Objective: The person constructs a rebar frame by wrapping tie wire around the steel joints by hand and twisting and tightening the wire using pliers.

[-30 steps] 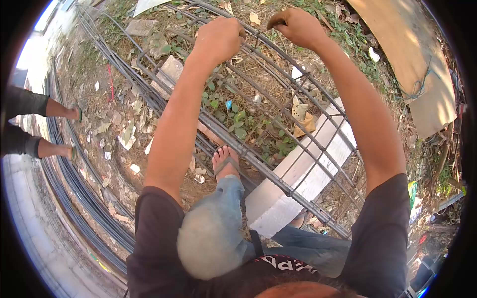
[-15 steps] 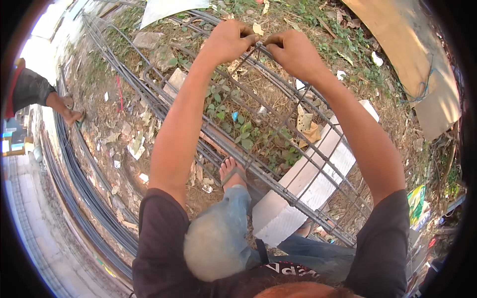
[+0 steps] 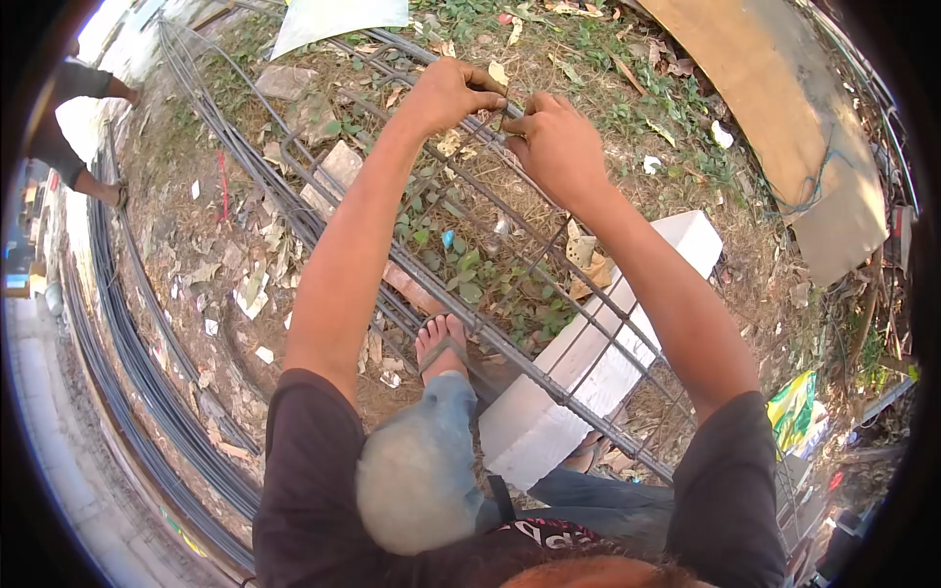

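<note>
A cage of steel reinforcing bars (image 3: pixel 504 343), with long rods and thin cross ties, slants across the ground before me. At its far long bar, my left hand (image 3: pixel 449 94) has thumb and fingers pinched together. Close by on the same bar, my right hand (image 3: pixel 559 142) is closed too, its fingertips almost meeting the left ones. A short dark piece shows between the fingertips, too small to name. Under the near end of the cage lies a long white block (image 3: pixel 688 243). My sandalled foot (image 3: pixel 441 343) stands beside the near bars.
Long dark rods (image 3: pixel 147 328) lie bundled at the left. Another person's leg (image 3: pixel 90 181) shows at the upper left. A brown board (image 3: pixel 755 93) lies upper right, a white sheet (image 3: pixel 338 24) at the top. Leaves, litter and a flat stone (image 3: pixel 338 169) cover the ground.
Both hands stay at the far bar; the right has moved in closer to the left, its fingers now higher over the bar. The other person's legs have shifted up and left.
</note>
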Demonstrator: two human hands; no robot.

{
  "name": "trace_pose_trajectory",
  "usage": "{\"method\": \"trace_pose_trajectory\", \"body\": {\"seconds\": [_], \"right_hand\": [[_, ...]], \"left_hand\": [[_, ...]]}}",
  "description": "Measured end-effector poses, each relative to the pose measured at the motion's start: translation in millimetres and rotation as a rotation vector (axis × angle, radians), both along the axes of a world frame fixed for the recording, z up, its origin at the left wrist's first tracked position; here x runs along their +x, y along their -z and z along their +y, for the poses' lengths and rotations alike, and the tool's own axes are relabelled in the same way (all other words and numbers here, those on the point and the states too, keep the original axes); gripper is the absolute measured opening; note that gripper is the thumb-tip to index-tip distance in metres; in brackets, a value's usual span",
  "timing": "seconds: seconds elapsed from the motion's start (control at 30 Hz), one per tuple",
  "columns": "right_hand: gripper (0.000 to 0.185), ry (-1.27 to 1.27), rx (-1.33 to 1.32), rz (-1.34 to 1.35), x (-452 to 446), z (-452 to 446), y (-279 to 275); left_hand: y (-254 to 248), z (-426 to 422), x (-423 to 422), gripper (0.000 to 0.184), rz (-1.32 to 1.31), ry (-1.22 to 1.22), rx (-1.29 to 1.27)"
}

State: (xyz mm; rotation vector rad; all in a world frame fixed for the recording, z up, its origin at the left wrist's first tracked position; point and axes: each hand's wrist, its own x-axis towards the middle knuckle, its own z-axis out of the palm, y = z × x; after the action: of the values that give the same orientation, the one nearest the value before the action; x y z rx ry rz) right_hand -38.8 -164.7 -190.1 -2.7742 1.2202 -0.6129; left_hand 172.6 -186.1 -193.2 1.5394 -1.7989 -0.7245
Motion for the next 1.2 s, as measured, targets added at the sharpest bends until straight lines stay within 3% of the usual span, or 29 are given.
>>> {"method": "trace_pose_trajectory", "body": {"seconds": [0.13,0.23,0.33,0.67,0.77,0.9,1.0,1.1,1.2], "right_hand": [[0.026,0.115,0.268,-0.187,3.4,-13.7,4.8],[0.029,0.194,0.191,-0.277,12.6,-19.6,18.3],[0.032,0.148,0.961,-0.582,3.8,-40.8,12.2],[0.028,0.160,1.106,-0.167,19.3,-52.4,2.2],[0.028,0.126,1.291,-0.336,21.2,-54.2,1.4],[0.038,0.001,1.134,-0.008,16.6,-66.6,-7.0],[0.057,-0.146,0.834,0.073,-1.4,-85.2,-26.8],[0.070,-0.141,0.728,0.280,4.2,-79.7,-51.3],[0.066,-0.125,0.455,0.303,8.1,-75.7,-38.8]], "left_hand": [[1.5,-1.4,-1.5,0.025,-0.004,-0.021,0.067],[-4.1,-1.1,-1.9,0.025,0.009,-0.027,0.145],[-7.7,1.7,-2.6,0.026,0.019,-0.020,0.160],[-7.3,2.5,-4.4,0.026,0.022,-0.046,0.203],[-12.8,1.8,-8.8,0.025,-0.032,-0.053,0.208],[-14.2,8.2,-10.1,0.023,0.014,-0.086,0.225],[-8.8,7.5,-10.8,0.022,0.008,-0.094,0.222],[-9.6,6.6,-10.8,0.022,0.049,-0.089,0.240],[-7.5,7.4,-11.8,0.022,0.007,-0.101,0.204]]}}
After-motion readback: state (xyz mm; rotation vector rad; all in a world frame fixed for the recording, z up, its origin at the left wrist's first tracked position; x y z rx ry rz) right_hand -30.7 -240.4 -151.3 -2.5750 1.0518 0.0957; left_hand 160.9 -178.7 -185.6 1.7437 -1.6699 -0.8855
